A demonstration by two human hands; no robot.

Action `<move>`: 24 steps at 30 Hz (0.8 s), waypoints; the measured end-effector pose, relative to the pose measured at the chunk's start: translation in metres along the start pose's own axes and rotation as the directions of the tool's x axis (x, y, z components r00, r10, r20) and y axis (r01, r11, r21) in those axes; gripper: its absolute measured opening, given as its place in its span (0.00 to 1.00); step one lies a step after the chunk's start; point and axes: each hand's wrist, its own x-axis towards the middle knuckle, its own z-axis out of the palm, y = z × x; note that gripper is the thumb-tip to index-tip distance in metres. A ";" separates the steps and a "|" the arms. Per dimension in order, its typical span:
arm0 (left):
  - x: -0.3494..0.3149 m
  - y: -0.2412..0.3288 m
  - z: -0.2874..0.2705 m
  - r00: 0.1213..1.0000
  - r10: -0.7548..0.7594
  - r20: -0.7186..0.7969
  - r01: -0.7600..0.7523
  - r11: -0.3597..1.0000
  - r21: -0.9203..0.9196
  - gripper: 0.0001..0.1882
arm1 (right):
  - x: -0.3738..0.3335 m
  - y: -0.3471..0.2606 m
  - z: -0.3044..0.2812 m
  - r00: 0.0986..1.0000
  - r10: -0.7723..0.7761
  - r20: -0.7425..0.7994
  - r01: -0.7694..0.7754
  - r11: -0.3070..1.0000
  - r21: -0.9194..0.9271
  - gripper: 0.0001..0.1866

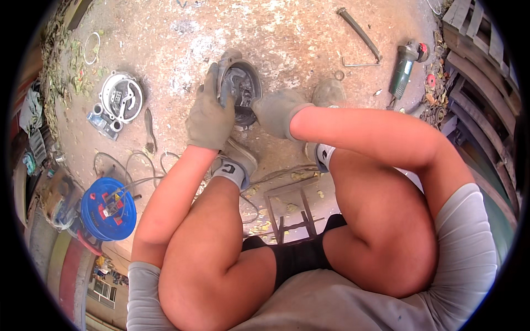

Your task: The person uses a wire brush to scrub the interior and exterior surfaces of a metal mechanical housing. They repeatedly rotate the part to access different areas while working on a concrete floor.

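Observation:
A round, dark grey metal housing (255,80) stands on the ground in front of me, its hollow inside facing up. My left hand (211,115), in a grey-brown work glove, grips the housing's left side, fingers along the outer wall and thumb by the rim. My right hand (275,113), gloved alike, is closed at the housing's lower right rim. Its fingertips are hidden, so whatever they hold does not show. To the left lies a similar round housing, silver-grey (122,97), with a blue-grey fitting (103,122) beside it.
A brush-like tool (149,131) lies left of my hands. Cable runs to a blue cable reel (109,209). At the right are an angle grinder (404,71), a dark bar (360,34), a thin bent rod (361,64) and stacked wooden pallets (479,83). My shoes flank the work.

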 end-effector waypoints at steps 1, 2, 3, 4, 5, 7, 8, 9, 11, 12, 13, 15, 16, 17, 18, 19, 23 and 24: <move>-0.001 0.000 0.002 1.000 0.007 -0.005 -0.007 1.000 0.007 0.30 | 0.006 0.000 0.005 0.999 0.034 0.031 -0.034 0.999 0.003 0.19; -0.002 -0.003 0.003 1.000 0.013 -0.016 -0.013 1.000 0.019 0.30 | 0.009 -0.003 0.003 0.996 0.063 0.058 -0.063 0.998 0.004 0.20; -0.001 -0.005 0.002 0.999 0.019 -0.027 -0.018 0.999 0.031 0.30 | 0.007 0.000 0.002 0.998 0.055 0.019 -0.056 0.998 0.032 0.19; 0.001 -0.005 0.001 0.998 0.035 -0.047 -0.035 0.999 0.011 0.30 | 0.001 0.006 0.002 0.999 0.048 -0.021 -0.047 0.997 0.061 0.19; 0.001 -0.005 0.003 0.997 0.048 -0.056 -0.049 0.999 -0.013 0.30 | -0.004 0.009 0.005 0.998 0.046 -0.051 -0.041 0.995 0.093 0.19; 0.004 -0.004 0.007 0.997 0.049 -0.058 -0.051 0.998 -0.033 0.30 | 0.007 0.017 0.015 0.995 0.017 -0.101 -0.015 1.000 0.020 0.17; 0.008 -0.004 0.005 0.998 0.036 -0.056 -0.037 0.999 -0.026 0.30 | 0.008 0.016 0.012 0.992 -0.005 -0.129 0.002 1.000 -0.021 0.16; 0.011 -0.004 0.003 0.998 0.023 -0.054 -0.024 1.000 -0.019 0.29 | 0.007 0.015 0.011 0.988 -0.039 -0.146 0.030 0.997 -0.065 0.15; 0.012 -0.010 0.006 0.998 0.023 -0.055 -0.024 1.000 -0.020 0.29 | 0.002 0.015 0.008 0.978 -0.104 -0.178 0.077 0.986 -0.151 0.13; 0.013 -0.011 0.007 0.998 0.025 -0.055 -0.026 0.999 -0.021 0.29 | 0.003 0.018 0.010 0.965 -0.157 -0.212 0.117 0.975 -0.191 0.13; 0.013 -0.012 0.007 0.999 0.024 -0.049 -0.025 1.000 -0.018 0.30 | 0.004 0.023 0.013 0.947 -0.212 -0.243 0.155 0.960 -0.232 0.13; 0.014 -0.008 0.004 0.999 0.021 -0.036 -0.022 1.000 -0.013 0.33 | -0.002 0.026 0.010 0.925 -0.263 -0.275 0.188 0.944 -0.270 0.12; 0.015 -0.007 0.004 0.999 0.008 -0.032 -0.008 1.000 -0.014 0.33 | -0.005 0.028 0.008 0.924 -0.260 -0.280 0.185 0.946 -0.266 0.12; 0.016 -0.007 0.004 1.000 -0.010 -0.029 0.009 1.000 -0.013 0.33 | -0.008 0.028 0.006 0.923 -0.261 -0.283 0.187 0.947 -0.263 0.11; 0.017 -0.007 0.004 0.999 -0.027 -0.026 0.026 1.000 -0.013 0.33 | -0.009 0.030 0.008 0.927 -0.230 -0.296 0.164 0.959 -0.230 0.11; 0.016 -0.005 0.004 0.999 -0.045 -0.019 0.044 0.999 -0.010 0.33 | -0.009 0.031 0.011 0.930 -0.198 -0.309 0.141 0.970 -0.196 0.11; 0.015 -0.005 0.000 0.997 -0.070 -0.029 0.070 0.998 0.000 0.33 | -0.019 0.030 0.006 0.944 -0.158 -0.288 0.124 0.983 -0.135 0.16; 0.015 -0.005 0.001 0.997 -0.063 -0.034 0.063 0.998 -0.003 0.33 | -0.016 0.029 0.007 0.954 -0.162 -0.253 0.129 0.981 -0.143 0.15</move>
